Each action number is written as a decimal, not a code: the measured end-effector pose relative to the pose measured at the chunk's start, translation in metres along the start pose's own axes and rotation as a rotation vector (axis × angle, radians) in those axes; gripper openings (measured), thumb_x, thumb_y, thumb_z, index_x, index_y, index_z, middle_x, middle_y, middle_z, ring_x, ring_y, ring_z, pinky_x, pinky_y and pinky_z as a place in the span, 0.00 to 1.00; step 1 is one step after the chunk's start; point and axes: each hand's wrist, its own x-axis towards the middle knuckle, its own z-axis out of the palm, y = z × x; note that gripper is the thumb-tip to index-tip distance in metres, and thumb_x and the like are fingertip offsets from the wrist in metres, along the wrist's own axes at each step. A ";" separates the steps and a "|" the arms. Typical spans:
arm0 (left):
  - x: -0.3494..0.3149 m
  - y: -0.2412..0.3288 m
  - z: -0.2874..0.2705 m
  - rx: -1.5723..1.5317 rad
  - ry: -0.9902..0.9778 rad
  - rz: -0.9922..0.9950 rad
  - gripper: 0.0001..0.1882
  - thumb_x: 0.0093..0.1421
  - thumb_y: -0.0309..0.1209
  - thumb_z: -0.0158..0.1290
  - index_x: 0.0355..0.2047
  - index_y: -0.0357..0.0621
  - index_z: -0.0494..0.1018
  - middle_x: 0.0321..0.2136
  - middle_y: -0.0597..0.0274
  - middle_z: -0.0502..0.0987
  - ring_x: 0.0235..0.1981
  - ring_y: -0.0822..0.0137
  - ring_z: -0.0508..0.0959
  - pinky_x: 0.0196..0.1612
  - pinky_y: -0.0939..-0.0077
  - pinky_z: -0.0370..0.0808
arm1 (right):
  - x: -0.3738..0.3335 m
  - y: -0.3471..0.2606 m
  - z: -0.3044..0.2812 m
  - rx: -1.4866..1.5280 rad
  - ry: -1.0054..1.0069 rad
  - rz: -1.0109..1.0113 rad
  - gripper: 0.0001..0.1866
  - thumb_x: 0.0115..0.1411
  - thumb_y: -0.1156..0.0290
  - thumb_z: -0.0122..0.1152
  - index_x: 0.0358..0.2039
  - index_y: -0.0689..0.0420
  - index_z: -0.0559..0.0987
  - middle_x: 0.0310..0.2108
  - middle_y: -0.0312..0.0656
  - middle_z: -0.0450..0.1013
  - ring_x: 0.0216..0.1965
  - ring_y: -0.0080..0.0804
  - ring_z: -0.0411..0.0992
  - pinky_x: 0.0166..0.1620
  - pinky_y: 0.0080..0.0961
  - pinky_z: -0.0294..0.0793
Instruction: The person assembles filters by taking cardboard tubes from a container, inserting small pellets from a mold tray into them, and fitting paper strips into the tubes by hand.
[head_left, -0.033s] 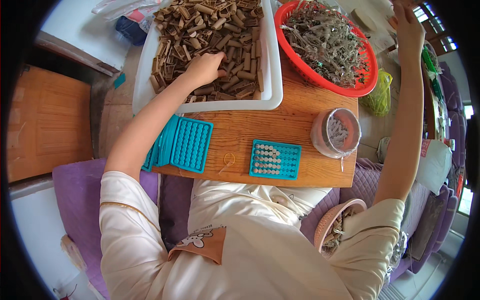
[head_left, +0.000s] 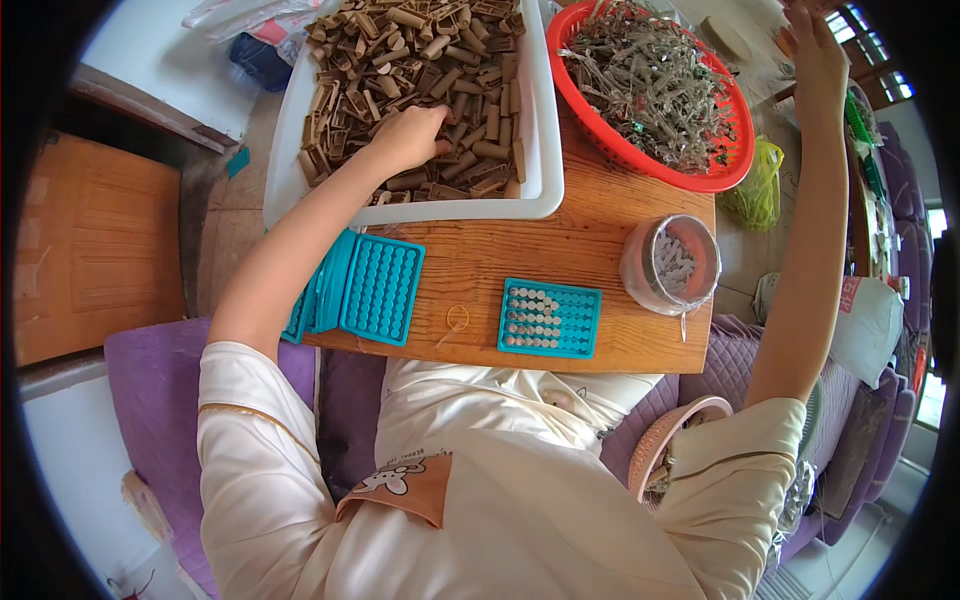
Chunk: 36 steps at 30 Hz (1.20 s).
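My left hand [head_left: 411, 138] reaches into a large white tub [head_left: 545, 180] heaped with brown half-tube and cylinder pieces [head_left: 425, 50]. Its fingers curl down among the pieces with thumb and forefinger bent toward each other; what they grip, if anything, is hidden. My right hand [head_left: 820, 55] is raised high at the far right, beyond the table, its fingers stretched up and the thumb apart. Nothing shows in it, though the fingertips meet the picture's dark rim. A turquoise tray [head_left: 575, 320] on the table holds rows of small pale round pieces in its left part.
Empty-welled turquoise trays [head_left: 384, 290] lie below the tub. A red basket [head_left: 737, 180] of shiny clear strips overhangs the wooden table [head_left: 480, 250]. Nearby are a clear round container [head_left: 640, 265] of grey bits, a yellow rubber band [head_left: 458, 318] and a pink basket [head_left: 650, 450].
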 end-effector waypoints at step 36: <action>-0.175 0.167 -0.011 -1.396 0.261 0.092 0.13 0.49 0.27 0.56 0.36 0.39 0.71 0.26 0.69 0.74 0.20 0.87 0.67 0.19 0.93 0.61 | -0.246 -0.058 -0.047 0.200 -0.564 -0.532 0.16 0.39 0.79 0.58 0.33 0.60 0.71 0.17 0.37 0.63 0.19 0.30 0.64 0.21 0.25 0.65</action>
